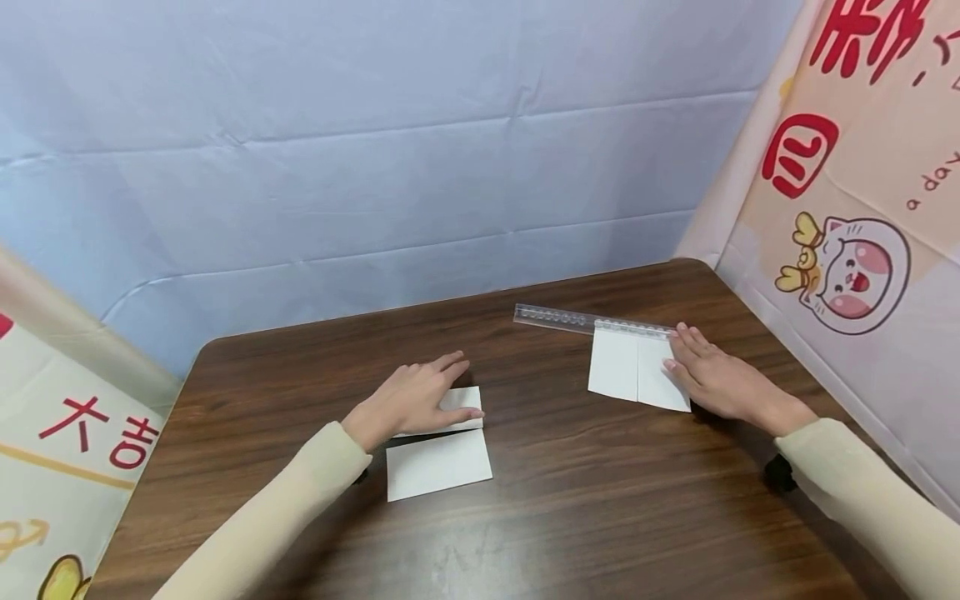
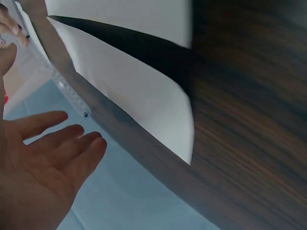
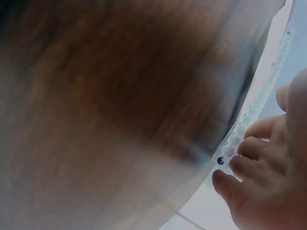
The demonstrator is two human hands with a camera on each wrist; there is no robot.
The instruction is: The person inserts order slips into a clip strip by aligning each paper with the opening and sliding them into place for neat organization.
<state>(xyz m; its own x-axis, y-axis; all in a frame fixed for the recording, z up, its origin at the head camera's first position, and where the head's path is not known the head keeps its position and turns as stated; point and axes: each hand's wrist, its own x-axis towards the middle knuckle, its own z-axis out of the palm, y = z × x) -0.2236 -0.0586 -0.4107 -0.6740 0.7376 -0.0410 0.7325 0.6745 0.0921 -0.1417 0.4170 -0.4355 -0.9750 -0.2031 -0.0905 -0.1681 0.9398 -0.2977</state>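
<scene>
My left hand (image 1: 416,400) hovers over a white paper piece (image 1: 470,398), fingers spread and loosely straight, thumb reaching across it. Just nearer lies a second white paper piece (image 1: 440,465), with a dark narrow gap between the two. In the left wrist view the far piece (image 2: 129,91) bows up off the table, and the palm has nothing in it. On the right, a white paper with a centre crease (image 1: 613,362) has a clear plastic ruler (image 1: 551,317) along its far edge. My right hand (image 1: 712,375) lies at that paper's right side, fingers extended by the ruler's right end.
All of this lies on a dark wood-grain table (image 1: 555,517) with rounded corners. A pale blue cloth (image 1: 375,167) hangs behind the far edge. Printed cloths with red characters stand at the right (image 1: 847,250) and left (image 1: 67,467).
</scene>
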